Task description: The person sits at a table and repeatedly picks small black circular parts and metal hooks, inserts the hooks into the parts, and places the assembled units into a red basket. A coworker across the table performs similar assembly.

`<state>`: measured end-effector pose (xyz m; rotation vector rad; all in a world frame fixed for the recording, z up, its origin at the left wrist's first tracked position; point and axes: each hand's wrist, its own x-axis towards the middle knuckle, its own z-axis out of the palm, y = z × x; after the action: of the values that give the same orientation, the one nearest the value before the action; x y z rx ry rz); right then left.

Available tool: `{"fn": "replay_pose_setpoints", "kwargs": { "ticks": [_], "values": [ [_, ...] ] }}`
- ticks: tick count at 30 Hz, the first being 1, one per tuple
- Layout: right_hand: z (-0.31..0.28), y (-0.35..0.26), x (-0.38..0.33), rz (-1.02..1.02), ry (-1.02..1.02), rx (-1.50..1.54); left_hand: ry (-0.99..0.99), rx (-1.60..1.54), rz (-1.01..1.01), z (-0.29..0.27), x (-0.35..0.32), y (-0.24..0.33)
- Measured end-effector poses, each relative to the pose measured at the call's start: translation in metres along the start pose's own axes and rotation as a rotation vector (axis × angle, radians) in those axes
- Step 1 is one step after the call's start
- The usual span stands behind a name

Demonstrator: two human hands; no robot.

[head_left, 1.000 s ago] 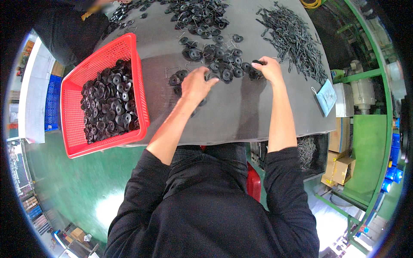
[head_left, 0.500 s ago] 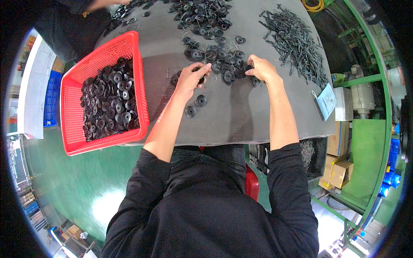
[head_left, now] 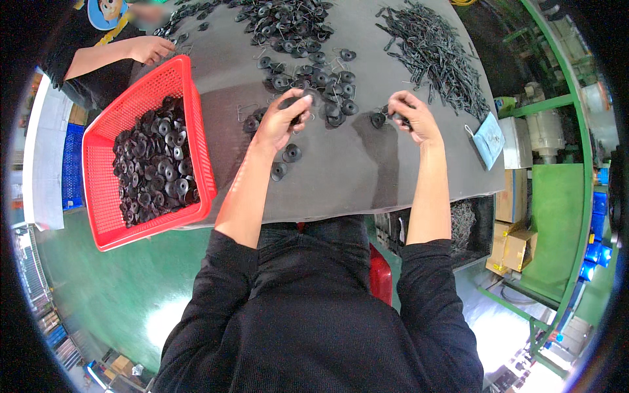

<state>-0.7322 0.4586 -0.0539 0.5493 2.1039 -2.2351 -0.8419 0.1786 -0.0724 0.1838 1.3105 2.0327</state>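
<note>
The left hand is closed on a small round black rubber disc, lifted just above the grey counter. The right hand pinches another small dark part; I cannot tell just what it is. Both hands sit at the near edge of a pile of black discs with thin wire clips. Two loose discs lie just beside the left wrist.

To do this well, I think each hand should take one piece only and grip it by the rim, so the wires do not tangle.

A red plastic basket hangs over the counter's left edge. It is partly filled with the same black discs. Another person's hand rests near its far corner.
</note>
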Motion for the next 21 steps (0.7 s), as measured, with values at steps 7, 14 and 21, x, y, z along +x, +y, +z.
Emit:
{"fn": "replay_pose_setpoints", "kwargs": {
  "ticks": [7,14,21],
  "values": [
    [0.039,-0.017,-0.007,0.023,0.116,-1.349,0.207,0.491,0.069,0.017,-0.046,0.027],
    [0.149,-0.09,-0.002,-0.494,0.115,-0.915,0.655,1.228,0.59,0.005,-0.126,0.107],
    [0.35,-0.104,0.025,-0.804,-0.283,-0.575,1.077,1.637,0.357,-0.082,-0.18,0.14]
  ]
}}
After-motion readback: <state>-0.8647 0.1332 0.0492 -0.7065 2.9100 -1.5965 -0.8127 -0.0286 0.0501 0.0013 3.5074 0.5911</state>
